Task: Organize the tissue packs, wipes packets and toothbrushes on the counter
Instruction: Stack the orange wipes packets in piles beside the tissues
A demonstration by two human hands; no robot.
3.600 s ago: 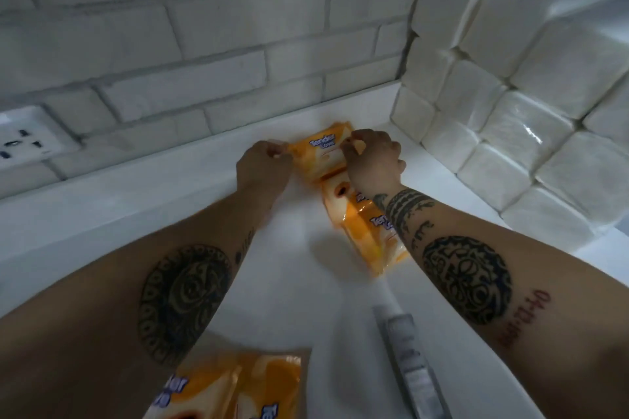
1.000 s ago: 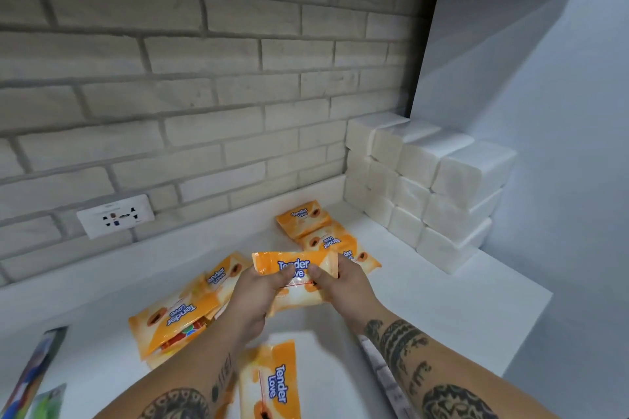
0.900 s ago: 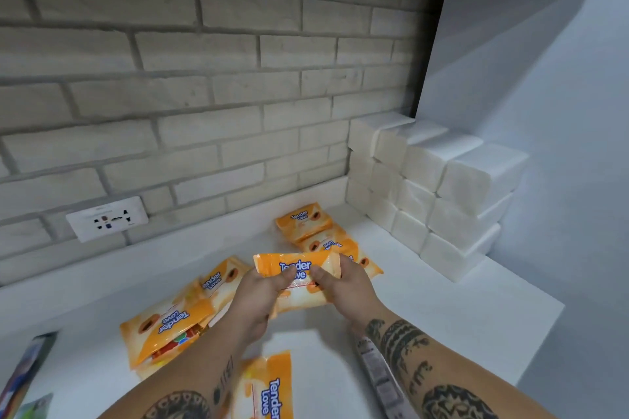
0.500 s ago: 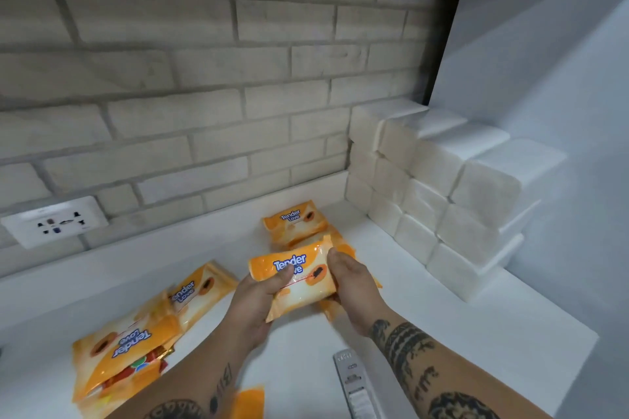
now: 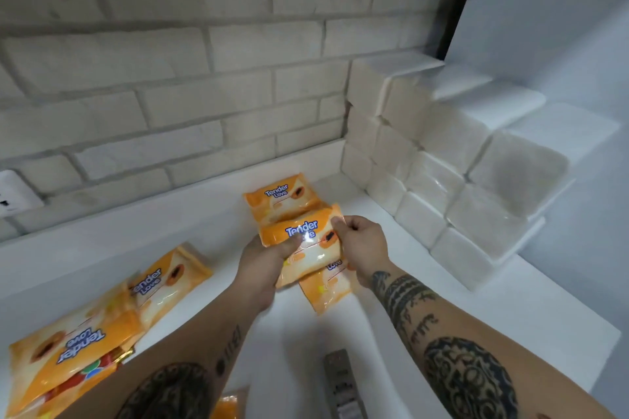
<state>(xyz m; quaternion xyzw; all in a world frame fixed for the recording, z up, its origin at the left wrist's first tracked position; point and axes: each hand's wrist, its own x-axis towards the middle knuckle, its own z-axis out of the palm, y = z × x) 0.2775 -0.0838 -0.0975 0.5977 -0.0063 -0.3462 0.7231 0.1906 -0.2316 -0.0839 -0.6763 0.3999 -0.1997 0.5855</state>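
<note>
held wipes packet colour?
Orange and white, blue lettering, on the wipes packet; head view.

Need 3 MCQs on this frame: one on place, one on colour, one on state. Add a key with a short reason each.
1. Where on the counter does the stack of white tissue packs stand?
A) far right corner, against the brick wall
B) far left end
C) near edge, in the middle

2. What is the main colour of the held wipes packet?
A) blue
B) orange
C) green

3. How is that packet held?
A) it lies free, untouched
B) the left hand and right hand each grip one end
C) one hand alone pinches it

Key:
1 A: the stack fills the corner where the brick wall ends at the right.
2 B: the wrapper is orange with a pale middle.
3 B: the left thumb lies across its front and the right fingers pinch its right edge.
</note>
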